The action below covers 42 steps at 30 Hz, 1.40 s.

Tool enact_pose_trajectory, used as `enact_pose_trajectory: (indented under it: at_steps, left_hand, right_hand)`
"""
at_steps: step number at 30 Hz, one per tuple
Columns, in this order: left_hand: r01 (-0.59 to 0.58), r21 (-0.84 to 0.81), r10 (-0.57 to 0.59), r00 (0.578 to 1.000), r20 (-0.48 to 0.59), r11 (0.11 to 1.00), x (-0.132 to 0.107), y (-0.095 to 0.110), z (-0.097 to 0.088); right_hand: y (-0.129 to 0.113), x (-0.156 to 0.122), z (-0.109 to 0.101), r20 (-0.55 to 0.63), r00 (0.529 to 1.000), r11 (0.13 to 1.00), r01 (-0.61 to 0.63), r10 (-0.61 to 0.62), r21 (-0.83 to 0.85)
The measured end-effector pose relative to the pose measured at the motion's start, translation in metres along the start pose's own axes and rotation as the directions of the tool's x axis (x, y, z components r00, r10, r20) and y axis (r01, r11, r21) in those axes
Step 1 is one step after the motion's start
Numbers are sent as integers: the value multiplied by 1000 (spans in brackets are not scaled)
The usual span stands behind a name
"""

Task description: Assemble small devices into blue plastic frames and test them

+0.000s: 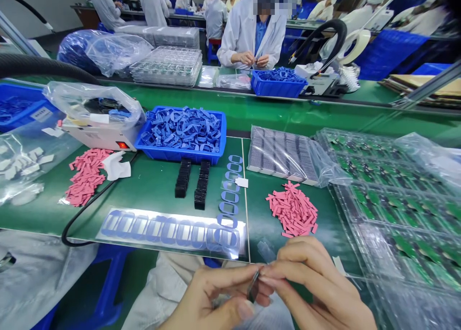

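Note:
Near the front edge of the table, my left hand (219, 291) is closed around a small dark flat piece (253, 287), held on edge between thumb and fingers. My right hand (309, 277) pinches at the upper end of that piece; its fingertips meet those of the left, and anything tiny between them is hidden. Just beyond the right hand lies a loose pile of pink strips (293, 209). A backing sheet of blue oval stickers (169, 231) lies to the left of the hands, and a column of similar blue rings (229, 195) runs away from me.
Two rows of stacked black parts (183, 178) stand before a blue bin (144, 150) of blue plastic pieces. A bagged block of grey parts (284, 154) and trays of green circuit boards (345, 210) lie right. More pink strips (86, 176) lie left. A co-worker (252, 37) sits opposite.

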<state>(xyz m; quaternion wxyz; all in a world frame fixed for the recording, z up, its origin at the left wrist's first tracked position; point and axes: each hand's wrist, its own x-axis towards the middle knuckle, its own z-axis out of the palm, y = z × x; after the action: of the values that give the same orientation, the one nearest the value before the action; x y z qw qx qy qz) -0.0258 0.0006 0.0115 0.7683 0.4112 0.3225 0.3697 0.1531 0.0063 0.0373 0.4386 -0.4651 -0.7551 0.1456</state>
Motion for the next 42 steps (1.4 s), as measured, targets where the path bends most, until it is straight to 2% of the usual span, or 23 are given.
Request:
enact_pose_trajectory:
  at_steps: [5, 8, 12, 17, 20, 22, 24, 26, 28, 30, 31, 34, 36, 39, 40, 42]
  left_hand:
    - [-4, 21, 4, 1000, 4, 1000, 0, -2, -1]
    - [-56, 51, 56, 998, 1, 997, 0, -4, 0]
    - [-137, 143, 138, 990, 4, 980, 0, -5, 0]
    - [-161, 261, 166, 986, 2, 952, -2, -8, -4]
    - [-93, 141, 98, 995, -24, 986, -4, -14, -2]
    - [-23, -32, 19, 991, -133, 999, -4, -19, 2]
    - [7, -177, -58, 958, -282, 984, -4, -21, 6]
    - [6, -243, -106, 910, -401, 970, -3, -21, 7]
    - [-3, -271, -130, 871, -473, 963, -2, -18, 5]
    - [-8, -287, -141, 859, -492, 958, -2, -15, 2]
    - [-6, -290, -143, 860, -490, 957, -1, -14, 1]
    - [4, -286, -144, 871, -471, 958, -1, -12, -2]
    - [10, -286, -147, 875, -461, 958, -1, -10, -3]
    - [20, -299, -157, 883, -442, 954, -4, -8, -6]
    - [21, -299, -155, 890, -430, 954, -5, -8, -6]
    - [12, -281, -128, 909, -397, 960, -7, -9, -8]
  right_hand:
    - [0, 1, 0, 11, 1000, 1000, -4, 4, 1]
    - [0, 1, 3, 20, 999, 998, -26, 25, 53]
    - [1, 2, 5, 7, 999, 995, -44, 44, 95]
    - [2, 1, 7, 23, 999, 998, -26, 25, 48]
    - [3, -8, 12, -1, 1000, 999, 24, -24, -41]
    - [4, -19, 14, -40, 995, 987, 80, -87, -143]
    - [10, -34, 13, -41, 991, 972, 116, -127, -203]
    - [20, -48, 11, -5, 999, 980, 35, -37, -194]
    - [34, -59, 10, 41, 988, 973, -142, 152, -179]
    - [50, -65, 13, 46, 955, 931, -275, 294, -240]
    - [58, -67, 17, 27, 949, 907, -293, 315, -304]
    - [72, -71, 28, -58, 971, 811, -225, 230, -540]
    - [75, -73, 31, -9, 997, 786, -69, 80, -614]
    - [75, -76, 27, 153, 980, 781, 196, -130, -593]
    - [74, -76, 25, 181, 970, 788, 236, -161, -568]
    - [69, -73, 22, 165, 973, 843, 225, -164, -489]
